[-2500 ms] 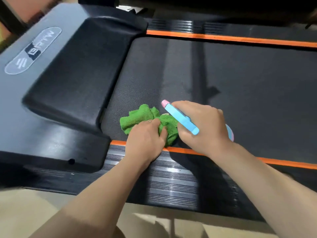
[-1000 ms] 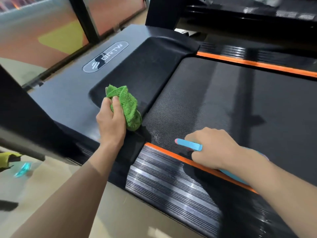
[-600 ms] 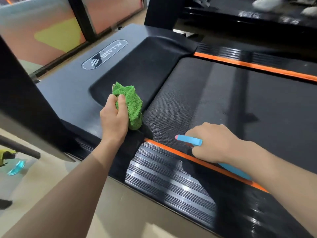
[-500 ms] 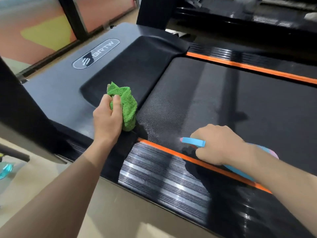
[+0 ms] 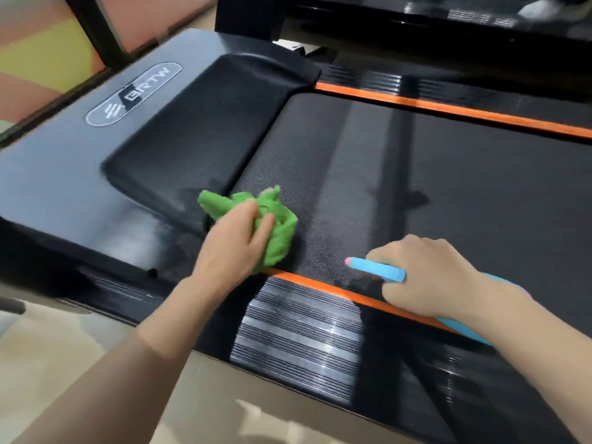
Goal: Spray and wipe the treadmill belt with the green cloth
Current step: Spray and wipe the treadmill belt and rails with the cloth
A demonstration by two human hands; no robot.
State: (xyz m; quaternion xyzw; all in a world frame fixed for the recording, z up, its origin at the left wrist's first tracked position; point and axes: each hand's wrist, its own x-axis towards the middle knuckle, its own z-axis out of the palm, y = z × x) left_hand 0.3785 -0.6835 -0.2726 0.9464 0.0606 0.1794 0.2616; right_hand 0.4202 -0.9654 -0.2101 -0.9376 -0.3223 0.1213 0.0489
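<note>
- On the near corner of the treadmill belt, beside the motor cover, lies the green cloth, crumpled and fuzzy.
- Left hand grips the cloth, fingers curled over it.
- Right hand is closed round a blue spray bottle; its long axis lies nearly level, pink tip pointing left towards the cloth, above the orange side strip.

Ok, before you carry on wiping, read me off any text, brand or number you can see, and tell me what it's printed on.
"BRTW", beside a striped emblem, in an oval badge on the treadmill's motor cover.
Spray bottle in the right hand: no lettering visible.
Green cloth under the left hand, and the belt: no text.
</note>
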